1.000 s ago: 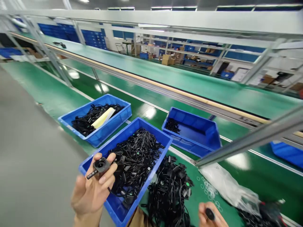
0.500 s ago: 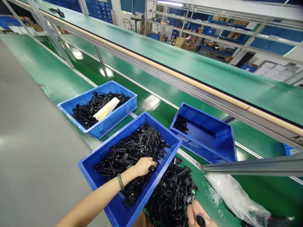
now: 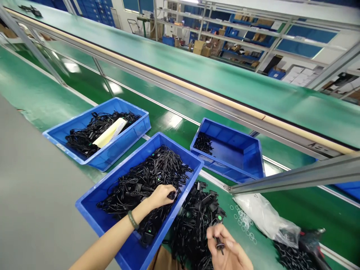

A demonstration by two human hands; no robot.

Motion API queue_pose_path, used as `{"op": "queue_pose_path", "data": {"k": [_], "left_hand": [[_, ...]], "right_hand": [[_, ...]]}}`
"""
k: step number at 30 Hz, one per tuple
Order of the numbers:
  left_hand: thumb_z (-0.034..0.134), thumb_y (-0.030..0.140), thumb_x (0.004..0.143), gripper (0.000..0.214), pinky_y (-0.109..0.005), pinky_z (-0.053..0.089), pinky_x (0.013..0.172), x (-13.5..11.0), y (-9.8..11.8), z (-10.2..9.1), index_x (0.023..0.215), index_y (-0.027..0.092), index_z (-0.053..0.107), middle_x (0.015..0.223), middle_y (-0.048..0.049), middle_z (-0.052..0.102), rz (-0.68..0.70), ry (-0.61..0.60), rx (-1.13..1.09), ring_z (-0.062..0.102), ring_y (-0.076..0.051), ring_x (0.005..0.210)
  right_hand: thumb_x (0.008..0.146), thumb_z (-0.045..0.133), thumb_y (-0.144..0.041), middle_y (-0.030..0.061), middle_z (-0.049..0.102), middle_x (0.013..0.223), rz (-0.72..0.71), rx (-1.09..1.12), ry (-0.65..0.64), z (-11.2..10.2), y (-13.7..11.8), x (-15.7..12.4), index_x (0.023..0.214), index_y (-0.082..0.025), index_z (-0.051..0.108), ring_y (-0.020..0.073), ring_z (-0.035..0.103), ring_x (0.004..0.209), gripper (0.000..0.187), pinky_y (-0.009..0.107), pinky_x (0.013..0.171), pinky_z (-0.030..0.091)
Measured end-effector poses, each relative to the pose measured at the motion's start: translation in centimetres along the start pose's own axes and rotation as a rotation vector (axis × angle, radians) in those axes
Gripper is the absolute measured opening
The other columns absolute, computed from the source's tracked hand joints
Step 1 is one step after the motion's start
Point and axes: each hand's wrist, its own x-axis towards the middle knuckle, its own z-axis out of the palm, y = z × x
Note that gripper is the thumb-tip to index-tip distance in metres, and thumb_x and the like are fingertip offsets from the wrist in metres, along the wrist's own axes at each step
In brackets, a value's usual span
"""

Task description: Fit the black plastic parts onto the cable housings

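Observation:
My left hand, a green bracelet at its wrist, reaches over the near blue bin. Its fingers are closed around a small black rounded part. Beneath it lies a heap of black adapters with coiled cables. To the right, on the green bench, is a pile of black plug adapters, one bearing a green round sticker. My right hand, in front of that pile, pinches a small black round part with a thin pin; its exact kind is unclear.
Clear rings lie scattered beside a white plastic bag. A dark power tool rests by black small parts. Another blue bin holds cables and yellow paper; a tilted bin holds small black pieces. A metal beam crosses right.
The view has shifted, so the bins appear further left. My right hand has turned and come more into view, showing the small part between its fingers. My left hand stays over the bin.

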Motion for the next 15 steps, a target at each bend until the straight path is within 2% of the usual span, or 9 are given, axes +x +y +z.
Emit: {"op": "queue_pose_path", "data": {"k": [2, 3, 6, 8, 10, 12, 13, 15], "left_hand": [[0.059, 0.017, 0.086, 0.014, -0.026, 0.052, 0.080, -1.4, 3.1, -1.5, 0.097, 0.020, 0.067, 0.095, -0.0055, 0.072, 0.019, 0.074, -0.062, 0.069, -0.019, 0.086], [0.058, 0.020, 0.088, 0.013, -0.026, 0.052, 0.080, -2.2, 4.8, -2.2, 0.097, 0.020, 0.067, 0.095, -0.0054, 0.072, 0.045, 0.106, -0.107, 0.069, -0.018, 0.085], [0.061, 0.022, 0.089, 0.010, -0.026, 0.051, 0.072, -4.8, 9.8, -4.1, 0.096, 0.020, 0.068, 0.088, -0.0059, 0.072, 0.193, 0.178, -0.257, 0.068, -0.018, 0.077], [0.063, 0.021, 0.089, 0.011, -0.027, 0.049, 0.067, -6.2, 12.4, -4.9, 0.098, 0.020, 0.068, 0.083, -0.0062, 0.072, 0.302, 0.209, -0.292, 0.066, -0.019, 0.071], [0.063, 0.019, 0.089, 0.013, -0.028, 0.048, 0.066, -7.1, 14.2, -5.3, 0.101, 0.020, 0.068, 0.082, -0.0066, 0.072, 0.365, 0.239, -0.253, 0.066, -0.019, 0.069], [0.063, 0.018, 0.090, 0.017, -0.028, 0.048, 0.066, -7.8, 15.5, -5.4, 0.106, 0.020, 0.067, 0.084, -0.0072, 0.073, 0.408, 0.264, -0.244, 0.066, -0.019, 0.070], [0.063, 0.018, 0.090, 0.019, -0.028, 0.048, 0.066, -8.1, 16.1, -5.4, 0.108, 0.021, 0.067, 0.086, -0.0075, 0.073, 0.423, 0.262, -0.263, 0.066, -0.019, 0.071], [0.064, 0.019, 0.090, 0.020, -0.027, 0.048, 0.067, -8.5, 16.9, -5.1, 0.110, 0.021, 0.065, 0.088, -0.0072, 0.072, 0.428, 0.246, -0.334, 0.066, -0.019, 0.073]], "right_hand": [[0.082, 0.069, -0.051, 0.0016, 0.052, 0.081, -0.044, -0.242, -0.001, 0.7, 0.3, 0.5, 0.086, -0.022, 0.065, 0.0096, 0.037, 0.055, 0.029, 0.020, 0.039, 0.024], [0.085, 0.069, -0.048, -0.0001, 0.049, 0.079, -0.100, -0.396, -0.002, 1.1, 0.4, 0.8, 0.088, -0.022, 0.065, 0.0085, 0.034, 0.053, 0.027, 0.020, 0.041, 0.024], [0.084, 0.071, -0.038, 0.0006, 0.053, 0.084, -0.344, -0.785, -0.040, 2.2, 0.5, 1.1, 0.096, -0.022, 0.067, 0.0098, 0.041, 0.059, 0.021, 0.023, 0.054, 0.036], [0.084, 0.070, -0.034, 0.0024, 0.057, 0.091, -0.437, -0.919, -0.100, 2.8, 0.4, 0.8, 0.100, -0.022, 0.067, 0.0124, 0.045, 0.066, 0.020, 0.025, 0.059, 0.039], [0.084, 0.070, -0.032, -0.0009, 0.056, 0.080, -0.409, -0.974, -0.138, 3.1, 0.0, -0.1, 0.100, -0.023, 0.068, 0.0122, 0.045, 0.063, 0.019, 0.025, 0.059, 0.037], [0.082, 0.073, -0.033, -0.0050, 0.049, 0.065, -0.356, -0.948, -0.139, 3.2, -0.5, -1.1, 0.097, -0.022, 0.069, 0.0117, 0.043, 0.060, 0.019, 0.025, 0.059, 0.035], [0.080, 0.075, -0.033, -0.0061, 0.046, 0.062, -0.332, -0.909, -0.144, 3.2, -0.7, -1.7, 0.096, -0.022, 0.069, 0.0113, 0.043, 0.060, 0.020, 0.024, 0.060, 0.035], [0.077, 0.079, -0.033, -0.0054, 0.051, 0.065, -0.299, -0.785, -0.184, 3.0, -1.2, -2.9, 0.097, -0.023, 0.070, 0.0110, 0.045, 0.062, 0.024, 0.024, 0.061, 0.036]]}}
